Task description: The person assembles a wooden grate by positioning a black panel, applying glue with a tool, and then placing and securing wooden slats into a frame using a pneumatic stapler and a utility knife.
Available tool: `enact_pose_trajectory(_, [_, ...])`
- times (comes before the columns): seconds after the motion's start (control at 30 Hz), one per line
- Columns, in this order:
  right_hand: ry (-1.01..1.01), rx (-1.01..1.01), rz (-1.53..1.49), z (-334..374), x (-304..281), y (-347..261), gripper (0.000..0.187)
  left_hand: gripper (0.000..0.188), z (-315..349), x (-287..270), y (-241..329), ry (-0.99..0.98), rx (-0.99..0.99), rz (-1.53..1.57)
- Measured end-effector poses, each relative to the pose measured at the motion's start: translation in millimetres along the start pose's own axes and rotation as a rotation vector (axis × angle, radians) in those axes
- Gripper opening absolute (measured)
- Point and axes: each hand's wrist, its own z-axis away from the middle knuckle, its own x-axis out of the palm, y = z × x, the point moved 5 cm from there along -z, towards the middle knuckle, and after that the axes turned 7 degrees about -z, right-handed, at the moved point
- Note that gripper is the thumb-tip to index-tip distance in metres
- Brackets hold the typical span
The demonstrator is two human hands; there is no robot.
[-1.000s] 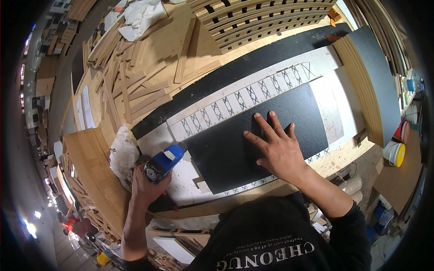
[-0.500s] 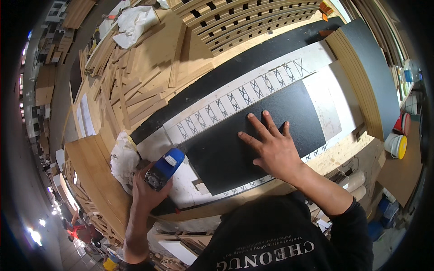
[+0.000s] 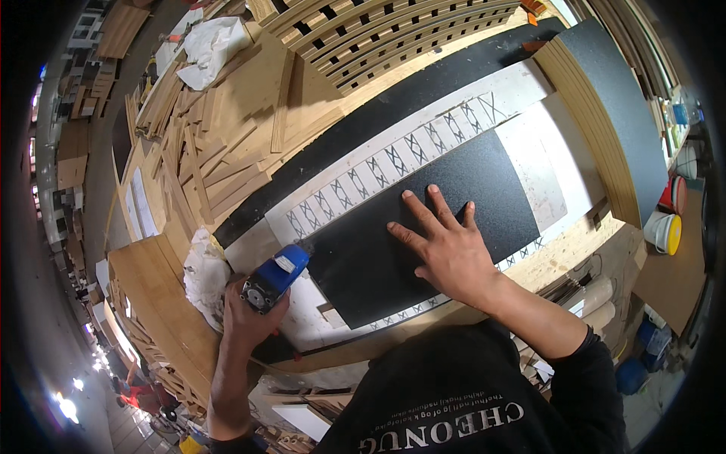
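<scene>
My right hand [image 3: 448, 250] lies flat, fingers spread, on a black textured sheet [image 3: 423, 219] that covers a white panel [image 3: 541, 170] bearing a band of diamond lattice patterns [image 3: 393, 159]. My left hand [image 3: 249, 318] grips a blue power tool [image 3: 276, 276] at the sheet's left end, its nose touching the sheet's corner. A crumpled white cloth [image 3: 203, 272] lies just left of that hand.
Many loose wooden strips [image 3: 197, 151] are piled at the back left. A slatted wooden grid [image 3: 386, 30] lies at the top. Stacked boards with a dark top [image 3: 612, 113] stand at the right, near a yellow-lidded bucket [image 3: 665, 231]. Rolls [image 3: 594, 295] lie by the bench's front edge.
My right hand has stayed flat on the black sheet, shifting slightly. My left hand keeps the blue tool at the sheet's left corner. The view has tilted a little.
</scene>
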Motion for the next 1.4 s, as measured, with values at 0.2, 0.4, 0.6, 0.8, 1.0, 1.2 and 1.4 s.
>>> enact_pose_trajectory(0.2, [-0.012, 0.008, 0.000, 1, 2, 2, 0.071, 0.056, -14, -10, 23, -0.197, -0.189, -0.025])
enact_pose_trajectory(0.4, [0.003, 0.009, -0.004, 2, 3, 2, 0.072, 0.058, -13, -8, 27, -0.170, -0.238, 0.090])
enact_pose_trajectory(0.6, [0.049, -0.009, 0.007, 1, 6, 4, 0.071, 0.064, -19, 5, 26, -0.129, -0.233, 0.175])
enact_pose_trajectory(0.8, [0.047, -0.014, 0.026, 1, 7, 4, 0.071, 0.065, -20, 6, 26, -0.135, -0.245, 0.152])
enact_pose_trajectory(1.0, [0.046, -0.005, 0.038, 1, 7, 3, 0.071, 0.060, -22, 3, 30, -0.168, -0.276, 0.130])
enact_pose_trajectory(1.2, [0.069, -0.012, 0.017, 2, 8, 6, 0.071, 0.056, -26, -5, 45, -0.196, -0.236, 0.054])
enact_pose_trajectory(1.4, [0.023, -0.031, -0.049, 2, 2, 6, 0.052, 0.056, -28, -1, 54, -0.196, -0.267, 0.183])
